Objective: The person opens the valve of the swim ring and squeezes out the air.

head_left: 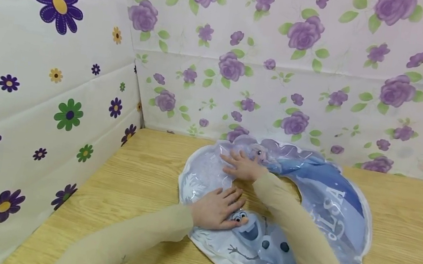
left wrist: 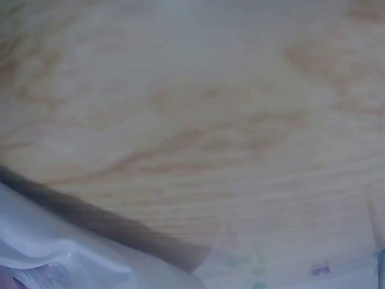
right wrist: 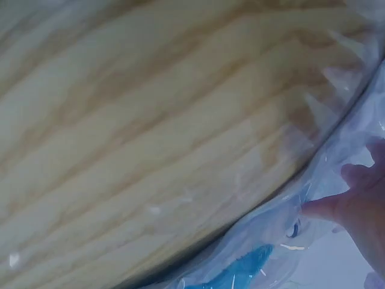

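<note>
A partly puffed swim ring [head_left: 345,212] lies flat, printed in blue and white with a cartoon snowman and the lettering "ELSA". My left hand [head_left: 217,208] rests with spread fingers on its near left part, beside the snowman's face. Farther up, my right hand [head_left: 245,166] presses on the upper left part, fingers fanned out near a printed face. In the right wrist view, the right hand [right wrist: 361,205] touches the ring's shiny clear plastic [right wrist: 289,241]. Only the ring's pale edge [left wrist: 72,253] shows in the left wrist view, without the hand.
The ring lies on a wood-grain table [head_left: 142,172]. Behind it hangs a white cloth with purple roses [head_left: 231,67]. A second cloth with purple and green daisies [head_left: 69,114] lines the left side. The right forearm [head_left: 303,224] passes over the ring.
</note>
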A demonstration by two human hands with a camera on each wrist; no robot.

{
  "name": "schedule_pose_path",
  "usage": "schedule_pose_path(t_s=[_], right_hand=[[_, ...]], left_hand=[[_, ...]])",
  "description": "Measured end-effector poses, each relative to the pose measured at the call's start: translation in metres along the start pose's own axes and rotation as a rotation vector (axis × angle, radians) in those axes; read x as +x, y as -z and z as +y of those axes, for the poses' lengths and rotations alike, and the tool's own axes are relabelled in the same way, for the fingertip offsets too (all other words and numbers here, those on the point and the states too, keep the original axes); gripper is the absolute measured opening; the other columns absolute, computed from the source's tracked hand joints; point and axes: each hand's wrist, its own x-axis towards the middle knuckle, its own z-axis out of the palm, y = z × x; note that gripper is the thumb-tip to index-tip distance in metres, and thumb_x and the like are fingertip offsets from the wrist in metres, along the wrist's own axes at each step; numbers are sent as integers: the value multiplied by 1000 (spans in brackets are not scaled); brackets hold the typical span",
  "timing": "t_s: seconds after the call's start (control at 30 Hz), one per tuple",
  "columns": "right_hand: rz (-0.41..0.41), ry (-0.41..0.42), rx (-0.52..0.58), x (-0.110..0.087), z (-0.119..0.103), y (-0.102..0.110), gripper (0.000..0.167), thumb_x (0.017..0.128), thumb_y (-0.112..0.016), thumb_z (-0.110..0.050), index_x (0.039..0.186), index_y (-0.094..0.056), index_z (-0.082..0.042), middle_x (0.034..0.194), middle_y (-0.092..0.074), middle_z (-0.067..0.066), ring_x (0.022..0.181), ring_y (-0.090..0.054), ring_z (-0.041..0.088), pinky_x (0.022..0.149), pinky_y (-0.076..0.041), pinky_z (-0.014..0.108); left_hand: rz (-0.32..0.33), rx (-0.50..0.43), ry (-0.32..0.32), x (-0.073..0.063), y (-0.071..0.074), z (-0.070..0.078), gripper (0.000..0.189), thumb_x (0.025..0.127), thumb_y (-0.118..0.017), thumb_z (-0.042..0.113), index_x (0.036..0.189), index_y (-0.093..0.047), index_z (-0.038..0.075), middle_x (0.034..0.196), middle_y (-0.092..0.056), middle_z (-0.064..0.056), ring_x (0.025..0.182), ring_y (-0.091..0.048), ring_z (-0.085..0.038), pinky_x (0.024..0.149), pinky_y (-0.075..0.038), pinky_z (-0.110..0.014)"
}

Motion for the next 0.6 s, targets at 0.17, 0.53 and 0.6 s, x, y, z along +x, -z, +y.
schedule_pose_path(t_s=[0.17,0.53,0.6], right_hand=[[-55,-67,-98,0,-3,-4,64,90,-30,-60,146,-16,-31,149,-11,5,131,-4,39,87,0,71],[-57,-71,-105,7,-3,-12,63,90,-27,-62,145,-16,-34,149,-9,4,130,-2,41,84,0,73],[-54,-72,-100,7,-2,-13,63,90,-26,-62,145,-16,-34,149,-8,5,130,-1,41,83,1,73]], left_hand=[[87,83,-29,0,2,1,66,93,-23,55,128,-49,6,122,-49,-12,112,-44,-27,77,-45,-35],[-21,-155,-57,-7,27,-13,59,95,-32,51,133,-44,8,134,-42,-9,123,-34,-20,99,-25,-33],[-58,-175,-66,-10,29,-18,60,95,-30,51,138,-39,9,140,-34,-10,128,-26,-21,102,-18,-36]])
